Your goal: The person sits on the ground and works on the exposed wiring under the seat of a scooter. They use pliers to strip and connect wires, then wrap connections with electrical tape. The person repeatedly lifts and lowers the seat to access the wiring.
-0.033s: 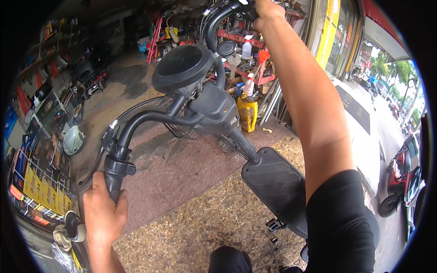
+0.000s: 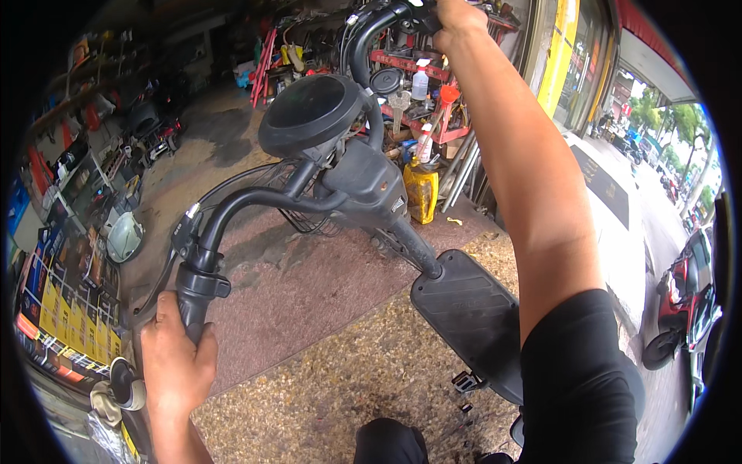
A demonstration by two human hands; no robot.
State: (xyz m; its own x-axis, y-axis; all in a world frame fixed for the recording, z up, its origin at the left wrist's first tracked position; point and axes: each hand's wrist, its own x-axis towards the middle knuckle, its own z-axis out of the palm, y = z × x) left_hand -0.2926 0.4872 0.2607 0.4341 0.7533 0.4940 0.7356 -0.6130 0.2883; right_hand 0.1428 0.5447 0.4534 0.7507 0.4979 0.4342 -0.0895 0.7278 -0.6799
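A black electric scooter stands before me, its handlebar (image 2: 232,203) turned at a slant. My left hand (image 2: 176,352) is closed round the left grip (image 2: 193,313), just below the switch housing; the brake lever (image 2: 161,280) sticks out beside it. With my arm stretched far forward, my right hand (image 2: 459,25) is closed on the right grip, which it mostly covers at the picture's upper edge. Between the bars sits a round dark display (image 2: 313,112), with loose cables under it. The steering column (image 2: 413,246) runs down to a flat black footboard (image 2: 468,305).
A red tool rack (image 2: 452,133) with spray bottles and a yellow jug (image 2: 421,189) stands beyond the scooter. On the left are boxes (image 2: 66,321) and a pale helmet (image 2: 125,237). A red scooter (image 2: 684,298) is parked outside at right.
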